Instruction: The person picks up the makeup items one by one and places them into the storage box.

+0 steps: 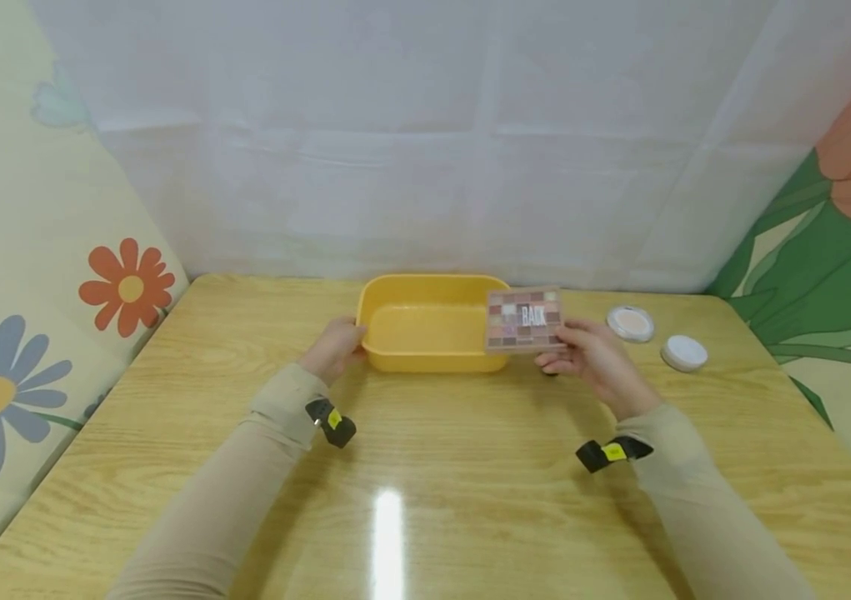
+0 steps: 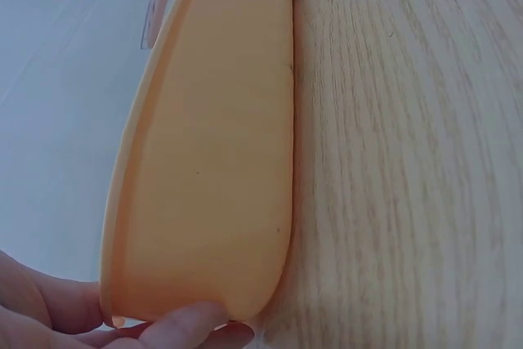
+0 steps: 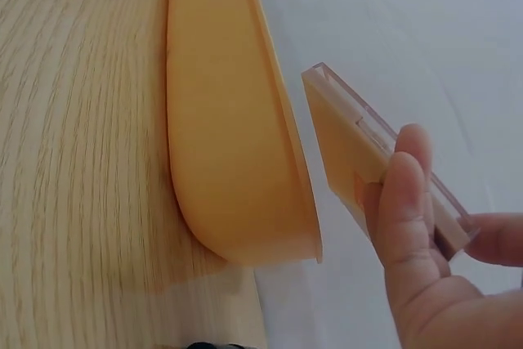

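A yellow plastic basin (image 1: 433, 361) stands at the back of the table, with nothing seen inside it. My left hand (image 1: 336, 348) grips its left end; in the left wrist view the fingers (image 2: 184, 326) lie against the outer wall near the corner. My right hand (image 1: 601, 362) holds an eyeshadow palette (image 1: 523, 320) with a clear lid marked "BACK" by its right edge. The palette is raised and tilted at the basin's right end, partly over the rim in the head view. From the right wrist, thumb and fingers pinch the palette (image 3: 351, 140) from both sides.
Right of the right hand lie a round compact (image 1: 630, 323) with a clear lid and a round white case (image 1: 684, 353). A small dark thing (image 1: 549, 372) shows under the right hand, mostly hidden. A white cloth (image 1: 425, 167) hangs behind the wooden table (image 1: 455, 467).
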